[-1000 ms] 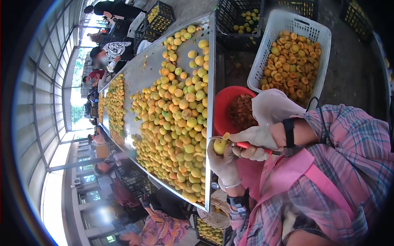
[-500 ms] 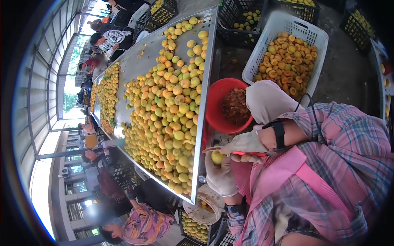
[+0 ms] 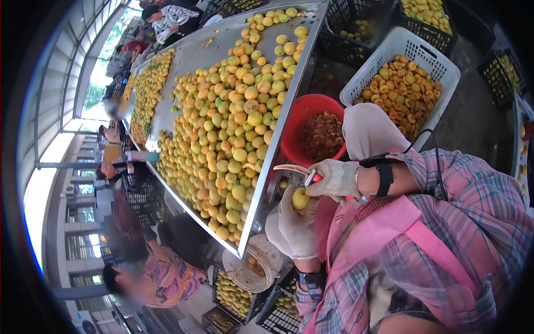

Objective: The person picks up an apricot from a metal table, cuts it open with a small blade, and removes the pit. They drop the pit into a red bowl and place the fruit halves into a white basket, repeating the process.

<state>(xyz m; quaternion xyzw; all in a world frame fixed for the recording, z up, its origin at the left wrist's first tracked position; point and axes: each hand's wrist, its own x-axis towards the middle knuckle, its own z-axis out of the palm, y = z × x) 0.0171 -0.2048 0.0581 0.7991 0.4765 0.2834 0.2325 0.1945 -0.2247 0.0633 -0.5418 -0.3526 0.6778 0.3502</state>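
My right hand point(image 3: 336, 179), in a pale glove, is closed around red-handled shears point(image 3: 292, 167). Their curved orange-and-silver jaws point left, past the fingers. Just below them, my gloved left hand point(image 3: 290, 225) grips a yellow-green apricot point(image 3: 301, 199) between thumb and fingers. The jaws are apart from this fruit. Beyond both hands, a heap of whole apricots point(image 3: 222, 150) lies on the sloping metal table point(image 3: 194, 69). A red basin point(image 3: 295, 114) holding brown pits point(image 3: 322, 136) stands by my knee. Beside it, apricot halves point(image 3: 400, 86) fill part of a white crate point(image 3: 361, 72).
A dirty white bucket point(image 3: 236, 267) hangs or stands near the table corner. Black crates of fruit point(image 3: 236, 298) sit below it, with another black crate point(image 3: 425, 19) at the top. A co-worker in a patterned top point(image 3: 172, 278) is across the table; others work farther along.
The shears' jaws have come away from the apricot and now sit above it. The apricot is more exposed in my left hand. The whole view has tilted and shifted.
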